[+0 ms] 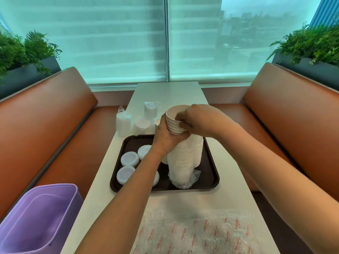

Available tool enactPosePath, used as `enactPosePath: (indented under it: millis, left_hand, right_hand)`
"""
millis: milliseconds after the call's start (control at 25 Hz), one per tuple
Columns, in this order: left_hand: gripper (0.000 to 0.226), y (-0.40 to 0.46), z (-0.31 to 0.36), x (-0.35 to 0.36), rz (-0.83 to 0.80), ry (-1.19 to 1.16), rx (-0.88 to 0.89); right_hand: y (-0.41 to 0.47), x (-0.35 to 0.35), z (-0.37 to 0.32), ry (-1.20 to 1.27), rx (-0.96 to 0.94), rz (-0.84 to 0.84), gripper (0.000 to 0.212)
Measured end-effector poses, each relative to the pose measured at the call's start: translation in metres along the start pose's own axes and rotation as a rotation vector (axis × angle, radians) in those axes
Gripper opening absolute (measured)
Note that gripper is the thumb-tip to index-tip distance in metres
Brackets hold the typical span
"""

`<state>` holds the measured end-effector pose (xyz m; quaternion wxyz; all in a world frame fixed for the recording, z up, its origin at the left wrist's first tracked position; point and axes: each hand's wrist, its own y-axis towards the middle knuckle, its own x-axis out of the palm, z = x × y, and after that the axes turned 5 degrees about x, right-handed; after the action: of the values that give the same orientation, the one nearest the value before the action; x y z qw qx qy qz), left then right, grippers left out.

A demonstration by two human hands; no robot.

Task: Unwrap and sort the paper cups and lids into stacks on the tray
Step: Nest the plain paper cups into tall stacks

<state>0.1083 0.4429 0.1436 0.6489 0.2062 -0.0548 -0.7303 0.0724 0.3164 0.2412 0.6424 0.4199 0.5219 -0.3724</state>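
Observation:
A tall stack of white paper cups [185, 154] stands on the dark tray [211, 173], with clear plastic wrap [195, 177] bunched around its base. My left hand [166, 136] grips the stack near its top from the left. My right hand [197, 120] pinches the rims of the top cups from the right. White lids [129, 158] lie in several low piles on the tray's left side, partly hidden by my left forearm. Behind the tray stand wrapped packs of lids and cups [123, 124].
A purple bin [38, 217] sits at the near left beside the white table [168, 92]. Crumpled printed plastic wrap [198, 233] lies on the near table edge. Brown booth seats flank both sides, with planters behind them.

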Motion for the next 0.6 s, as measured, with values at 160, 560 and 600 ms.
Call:
enactPosePath:
  millis: [160, 560, 600]
  left_hand:
    - [0.067, 0.001, 0.003, 0.003, 0.015, 0.13, 0.021]
    - [0.074, -0.004, 0.01, -0.013, 0.073, 0.139, 0.018]
    - [0.072, -0.004, 0.009, -0.016, 0.08, 0.132, 0.012]
  right_hand:
    - [-0.004, -0.002, -0.014, -0.135, -0.124, -0.001, 0.058]
    - [0.025, -0.023, -0.005, -0.479, -0.244, -0.132, 0.071]
    - [0.027, -0.022, -0.008, -0.47, -0.244, -0.14, 0.073]
